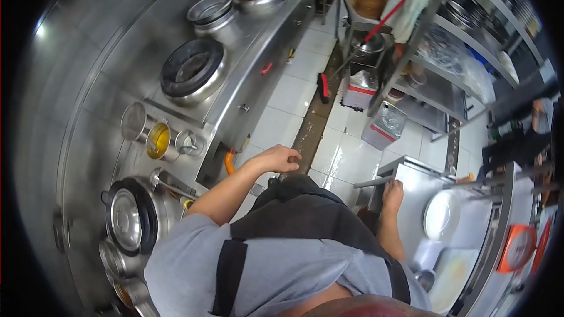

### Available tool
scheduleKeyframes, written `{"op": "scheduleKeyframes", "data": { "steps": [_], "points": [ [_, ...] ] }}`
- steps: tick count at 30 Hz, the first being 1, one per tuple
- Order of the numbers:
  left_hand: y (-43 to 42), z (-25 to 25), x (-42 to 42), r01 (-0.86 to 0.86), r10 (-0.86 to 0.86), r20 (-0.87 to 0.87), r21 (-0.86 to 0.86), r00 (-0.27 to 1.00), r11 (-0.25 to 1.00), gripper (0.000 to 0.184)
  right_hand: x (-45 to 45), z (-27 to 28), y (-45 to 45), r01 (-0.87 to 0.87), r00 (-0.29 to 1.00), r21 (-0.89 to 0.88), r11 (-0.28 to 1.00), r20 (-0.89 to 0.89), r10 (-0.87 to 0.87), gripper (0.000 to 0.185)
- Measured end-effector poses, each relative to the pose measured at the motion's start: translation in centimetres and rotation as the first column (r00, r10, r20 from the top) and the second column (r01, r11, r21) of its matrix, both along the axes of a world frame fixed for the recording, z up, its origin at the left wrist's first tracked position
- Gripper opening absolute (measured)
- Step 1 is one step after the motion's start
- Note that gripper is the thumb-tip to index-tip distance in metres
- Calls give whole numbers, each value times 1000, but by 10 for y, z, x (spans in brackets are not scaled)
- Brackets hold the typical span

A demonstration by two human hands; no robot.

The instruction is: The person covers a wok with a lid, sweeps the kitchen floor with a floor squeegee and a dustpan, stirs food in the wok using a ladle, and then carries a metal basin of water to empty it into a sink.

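Observation:
My left hand (281, 159) hangs over the floor beside the steel cooking counter (249, 73), fingers loosely bent and nothing visible in it. An orange handle-like piece (229, 163) shows at the counter front, near my left forearm. On the other side, my right hand (392, 195) has its fingers bent over a grey metal edge (373, 182) at the corner of the steel worktable (411, 177). What lies below that edge is mostly hidden by my arm. A white oval plate (442, 215) sits on the worktable, to the right of this hand.
Pots with black rings (194, 70) and a container of yellow liquid (158, 141) stand on the counter. A dark drain channel (317, 132) crosses the wet tiles. Square tins (385, 124), a red-handled brush (323, 88), shelving (437, 85) and an orange scale (518, 248) are around; another person (520, 135) stands right.

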State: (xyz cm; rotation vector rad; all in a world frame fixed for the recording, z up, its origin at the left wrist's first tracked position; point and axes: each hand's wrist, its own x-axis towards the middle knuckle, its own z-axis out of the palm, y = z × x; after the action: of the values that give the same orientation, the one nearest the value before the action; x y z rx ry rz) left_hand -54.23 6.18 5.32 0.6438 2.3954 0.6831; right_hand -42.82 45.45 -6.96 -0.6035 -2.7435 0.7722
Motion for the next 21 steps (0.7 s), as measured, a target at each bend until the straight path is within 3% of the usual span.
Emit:
{"op": "scheduleKeyframes", "data": {
  "steps": [4, 6, 10, 12, 14, 17, 20, 21],
  "points": [
    [2, -21, -18, -46, 36, 132, 80, 991, 996, 38, 7, -11, -27, -67, 998, 140, 988, -3, 68, 28],
    [-1, -32, -24, 11, -8, 137, -16, 990, 1000, 39, 11, -14, -52, -130, 990, 211, 969, -29, 139, 30],
    [-9, -41, -34, -36, 23, 202, 59, 979, 998, 40, 1, -41, -83, -266, 926, -96, 959, 253, 282, 33],
    [-19, -49, -50, -50, 26, 218, 103, 976, 993, 40, -16, -53, -87, -291, 878, -163, 943, 347, 330, 32],
    [-37, -55, -75, -107, 74, 235, 130, 969, 986, 40, -39, -63, -89, -310, 842, -180, 934, 404, 358, 31],
    [-68, -60, -126, -147, 123, 117, 224, 985, 963, 40, -78, -69, -88, -313, 808, -159, 936, 473, 351, 30],
    [-101, -43, -183, -258, 220, 174, 241, 960, 936, 40, -131, -64, -93, -299, 793, -118, 947, 521, 315, 29],
    [-111, -35, -200, -228, 207, 107, 265, 973, 937, 37, -152, -57, -98, -299, 792, -99, 949, 529, 305, 29]
  ]
}}
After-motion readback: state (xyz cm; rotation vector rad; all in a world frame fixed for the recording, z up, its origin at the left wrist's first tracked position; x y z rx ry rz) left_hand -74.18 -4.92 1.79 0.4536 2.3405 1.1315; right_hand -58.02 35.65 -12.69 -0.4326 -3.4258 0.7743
